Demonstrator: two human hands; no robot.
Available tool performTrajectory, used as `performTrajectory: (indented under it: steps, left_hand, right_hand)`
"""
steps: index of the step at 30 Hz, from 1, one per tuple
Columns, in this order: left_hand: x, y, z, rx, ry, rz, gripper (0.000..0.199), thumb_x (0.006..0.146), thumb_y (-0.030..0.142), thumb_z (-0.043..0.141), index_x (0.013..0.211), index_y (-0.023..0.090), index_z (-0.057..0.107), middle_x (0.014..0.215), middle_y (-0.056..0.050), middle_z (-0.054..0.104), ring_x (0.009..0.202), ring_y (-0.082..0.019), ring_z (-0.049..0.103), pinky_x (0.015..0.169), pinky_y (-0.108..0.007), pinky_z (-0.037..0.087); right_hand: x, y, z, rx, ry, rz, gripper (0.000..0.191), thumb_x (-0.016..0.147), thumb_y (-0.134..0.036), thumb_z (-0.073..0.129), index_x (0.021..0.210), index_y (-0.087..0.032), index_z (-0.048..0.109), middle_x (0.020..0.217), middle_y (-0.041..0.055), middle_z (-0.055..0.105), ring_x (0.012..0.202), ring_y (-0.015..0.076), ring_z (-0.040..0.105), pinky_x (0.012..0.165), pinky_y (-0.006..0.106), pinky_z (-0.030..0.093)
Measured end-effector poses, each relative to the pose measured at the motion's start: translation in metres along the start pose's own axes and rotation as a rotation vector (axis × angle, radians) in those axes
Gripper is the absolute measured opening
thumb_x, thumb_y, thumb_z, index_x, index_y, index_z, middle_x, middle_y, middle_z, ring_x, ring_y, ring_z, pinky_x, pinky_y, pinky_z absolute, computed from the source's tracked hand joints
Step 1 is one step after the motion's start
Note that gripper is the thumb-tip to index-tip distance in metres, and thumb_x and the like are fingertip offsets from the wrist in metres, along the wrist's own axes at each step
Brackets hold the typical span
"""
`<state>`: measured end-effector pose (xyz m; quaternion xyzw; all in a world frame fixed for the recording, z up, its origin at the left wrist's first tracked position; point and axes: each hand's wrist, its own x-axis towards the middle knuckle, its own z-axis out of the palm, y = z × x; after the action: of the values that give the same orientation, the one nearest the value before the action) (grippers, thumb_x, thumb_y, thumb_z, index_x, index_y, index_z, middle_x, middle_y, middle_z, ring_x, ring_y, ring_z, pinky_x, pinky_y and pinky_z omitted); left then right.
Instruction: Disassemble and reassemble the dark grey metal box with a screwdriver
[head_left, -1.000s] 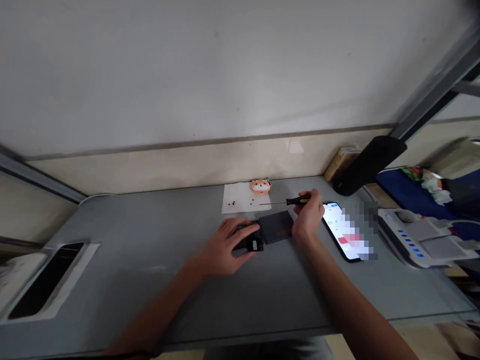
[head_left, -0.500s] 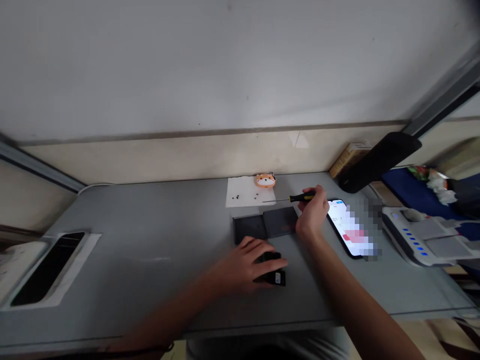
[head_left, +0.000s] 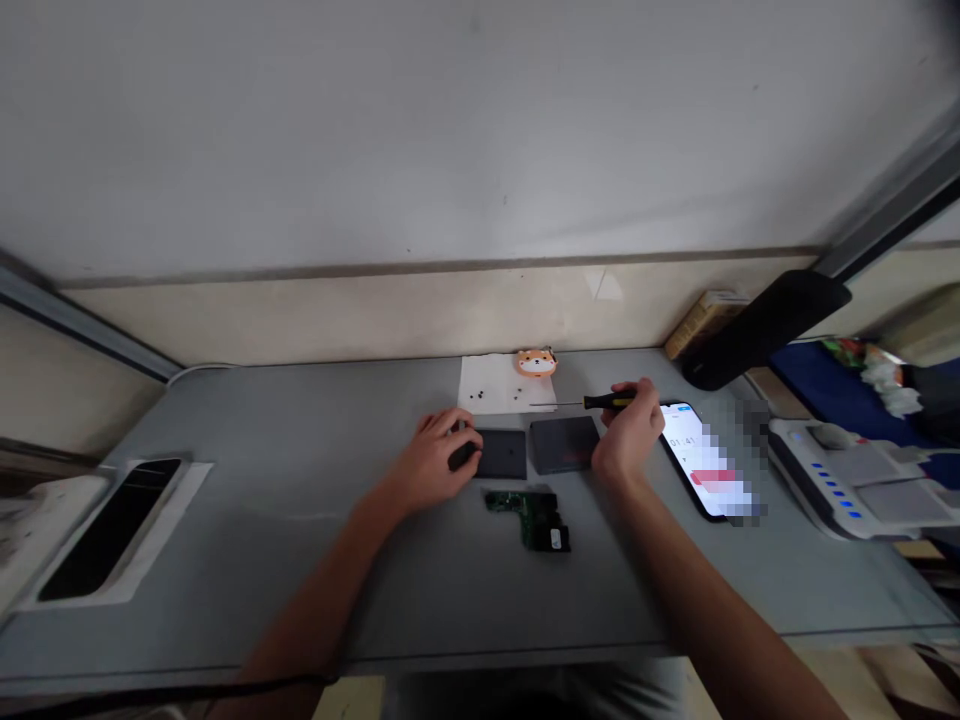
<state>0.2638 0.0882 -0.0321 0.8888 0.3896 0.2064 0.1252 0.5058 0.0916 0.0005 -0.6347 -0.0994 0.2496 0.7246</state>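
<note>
My left hand has its fingers curled round the left end of a flat dark cover lying on the desk. My right hand is closed on the handle of a black and yellow screwdriver, whose thin shaft points left over a white paper. Several tiny black screws lie on that paper. Beside my right wrist sits a dark rectangular box, just right of the cover. A green circuit board with a small white label rests in front of both.
An orange animal-faced case stands at the paper's back edge. To the right are a lit phone, a power strip, a black cylinder and a book. A dark-screened phone lies far left.
My left hand has let go of the circuit board and moved up and left to the cover. The cover now sits straighter, slightly apart from the box. My right hand still holds the screwdriver.
</note>
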Motion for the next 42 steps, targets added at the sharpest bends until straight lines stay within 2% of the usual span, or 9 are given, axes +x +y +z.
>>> performTrajectory:
  steps: [4,8,11,14,20,28,32,35,42]
  left_hand:
    - [0.001,-0.004,-0.001,-0.105,0.041,-0.077,0.014,0.097,0.027,0.055,0.094,0.022,0.067,0.111,-0.007,0.062,0.108,-0.022,0.062,0.103,-0.041,0.050]
    - [0.001,-0.011,-0.002,-0.250,0.064,-0.127,0.021,0.098,0.038,0.057,0.108,0.024,0.068,0.120,-0.008,0.063,0.112,-0.022,0.064,0.104,-0.040,0.052]
    - [0.001,-0.022,-0.003,-0.226,0.111,-0.204,0.034,0.103,0.041,0.046,0.126,0.025,0.064,0.134,-0.009,0.064,0.127,-0.024,0.059,0.113,-0.045,0.045]
    - [0.001,-0.030,-0.002,-0.133,0.066,-0.233,0.041,0.107,0.039,0.035,0.137,0.026,0.059,0.141,-0.008,0.064,0.136,-0.025,0.054,0.118,-0.050,0.039]
    - [0.001,-0.027,-0.003,-0.064,-0.034,-0.204,0.044,0.108,0.037,0.031,0.134,0.023,0.064,0.139,-0.008,0.067,0.136,-0.025,0.053,0.118,-0.051,0.036]
    - [0.001,-0.025,-0.006,-0.051,0.019,-0.195,0.040,0.107,0.036,0.037,0.139,0.024,0.058,0.139,-0.009,0.064,0.133,-0.025,0.053,0.115,-0.048,0.040]
    - [0.001,-0.021,-0.003,-0.059,0.060,-0.174,0.034,0.105,0.037,0.044,0.131,0.023,0.061,0.124,-0.010,0.067,0.121,-0.026,0.059,0.109,-0.046,0.045]
    - [0.001,-0.019,0.001,-0.066,0.035,-0.157,0.028,0.103,0.035,0.046,0.124,0.023,0.061,0.113,-0.009,0.069,0.111,-0.025,0.064,0.104,-0.045,0.049]
    - [0.004,-0.017,0.002,-0.041,0.018,-0.146,0.024,0.102,0.026,0.041,0.115,0.022,0.061,0.111,-0.007,0.073,0.110,-0.025,0.067,0.102,-0.044,0.049]
  right_hand:
    - [0.000,0.004,0.000,-0.001,-0.023,-0.033,0.034,0.087,-0.050,0.052,0.068,-0.022,0.054,0.064,-0.0034,0.048,0.054,0.0109,0.042,0.051,0.026,0.036]
    - [0.002,0.005,0.002,0.035,-0.023,-0.009,0.031,0.085,-0.048,0.053,0.068,-0.022,0.054,0.066,-0.0030,0.049,0.055,0.0104,0.041,0.050,0.025,0.034]
    - [0.004,0.007,0.003,0.047,-0.026,-0.008,0.032,0.084,-0.051,0.053,0.068,-0.022,0.053,0.068,-0.0027,0.050,0.056,0.0105,0.042,0.049,0.025,0.034]
    - [0.002,0.009,0.004,0.039,-0.043,-0.012,0.033,0.084,-0.052,0.054,0.069,-0.022,0.052,0.069,-0.0030,0.051,0.056,0.0104,0.044,0.050,0.025,0.035]
    - [-0.002,0.007,0.004,0.080,-0.038,0.031,0.028,0.083,-0.045,0.056,0.068,-0.022,0.054,0.067,-0.0031,0.053,0.056,0.0102,0.045,0.050,0.025,0.034]
    - [0.002,0.010,0.003,0.053,-0.121,0.033,0.034,0.081,-0.051,0.059,0.067,-0.021,0.054,0.066,-0.0030,0.054,0.055,0.0102,0.045,0.048,0.024,0.033]
    - [0.002,0.011,0.003,0.052,-0.119,0.005,0.034,0.084,-0.052,0.058,0.067,-0.022,0.053,0.064,-0.0038,0.051,0.055,0.0103,0.045,0.048,0.024,0.033]
    - [0.001,0.009,0.004,0.076,-0.092,0.025,0.031,0.085,-0.047,0.057,0.068,-0.021,0.054,0.063,-0.0035,0.051,0.055,0.0103,0.044,0.048,0.023,0.033]
    - [0.000,0.006,0.008,0.103,-0.063,0.046,0.028,0.087,-0.042,0.055,0.069,-0.021,0.055,0.064,-0.0027,0.051,0.058,0.0105,0.046,0.048,0.022,0.034]
